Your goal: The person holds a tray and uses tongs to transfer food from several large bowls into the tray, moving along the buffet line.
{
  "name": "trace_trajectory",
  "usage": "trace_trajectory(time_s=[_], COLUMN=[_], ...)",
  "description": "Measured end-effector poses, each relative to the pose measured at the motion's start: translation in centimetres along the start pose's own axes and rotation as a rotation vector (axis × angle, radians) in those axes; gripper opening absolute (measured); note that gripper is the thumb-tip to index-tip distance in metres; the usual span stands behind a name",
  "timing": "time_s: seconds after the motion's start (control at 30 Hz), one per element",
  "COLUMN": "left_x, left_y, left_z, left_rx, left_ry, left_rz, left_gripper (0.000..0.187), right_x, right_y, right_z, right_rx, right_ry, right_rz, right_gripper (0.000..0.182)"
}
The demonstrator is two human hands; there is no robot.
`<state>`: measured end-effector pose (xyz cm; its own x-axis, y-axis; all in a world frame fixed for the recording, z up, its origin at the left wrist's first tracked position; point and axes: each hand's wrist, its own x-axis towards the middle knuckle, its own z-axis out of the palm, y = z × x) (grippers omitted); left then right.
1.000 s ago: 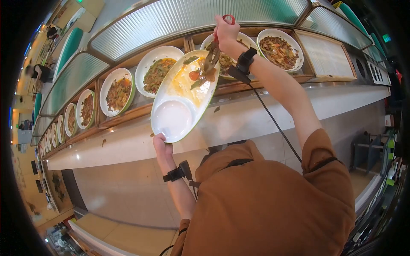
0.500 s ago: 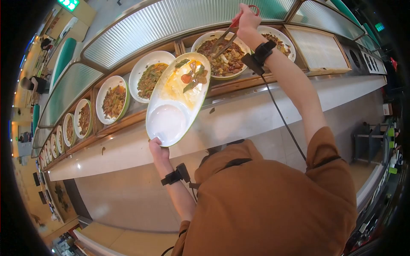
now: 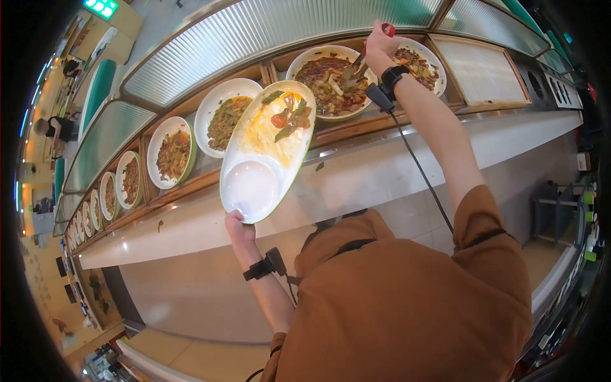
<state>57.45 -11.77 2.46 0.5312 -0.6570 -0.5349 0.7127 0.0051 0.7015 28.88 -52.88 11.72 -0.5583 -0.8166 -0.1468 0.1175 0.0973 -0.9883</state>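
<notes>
My left hand (image 3: 240, 230) grips the near end of a long white oval dish (image 3: 253, 181) with a green outside. The dish is tilted and split into two hollows; its far one holds some vegetable pieces and orange sauce, its near one is bare white. In my right hand (image 3: 382, 48) are red-handled metal tongs (image 3: 354, 71). Their tips are down in the food of a large round bowl (image 3: 318, 112), at its right side. That bowl holds chopped vegetables in dark red oil, and the dish's far rim overlaps its left edge in this view.
More food bowls (image 3: 170, 153) stand in a wooden-framed row running left. Another bowl (image 3: 417, 67) sits right of the tongs. A ribbed glass guard (image 3: 286, 38) rises behind. A pale counter ledge (image 3: 356, 162) runs along the front. A cable (image 3: 414, 159) hangs from my right wrist. Far left is a person (image 3: 57, 129).
My right hand has moved slightly down and to the right, taking the tongs from mid-bowl to its right side, with their arms closer together. The oval dish has barely shifted.
</notes>
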Motion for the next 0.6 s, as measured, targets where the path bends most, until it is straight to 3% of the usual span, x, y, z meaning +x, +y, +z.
trace_trajectory(time_s=[0.3,0.6], left_x=[-0.3,-0.2], left_y=[0.0,-0.1], left_z=[0.5,0.0], left_rx=[-0.017,-0.003], left_ry=[0.052,0.052], left_rz=[0.002,0.0], left_gripper=[0.067,0.063], right_x=[0.5,1.1], right_y=[2.3,1.8], right_z=[2.5,2.7], right_rx=[-0.082,-0.009], right_ry=[0.066,0.022], right_rz=[0.05,-0.042], right_gripper=[0.041,0.037])
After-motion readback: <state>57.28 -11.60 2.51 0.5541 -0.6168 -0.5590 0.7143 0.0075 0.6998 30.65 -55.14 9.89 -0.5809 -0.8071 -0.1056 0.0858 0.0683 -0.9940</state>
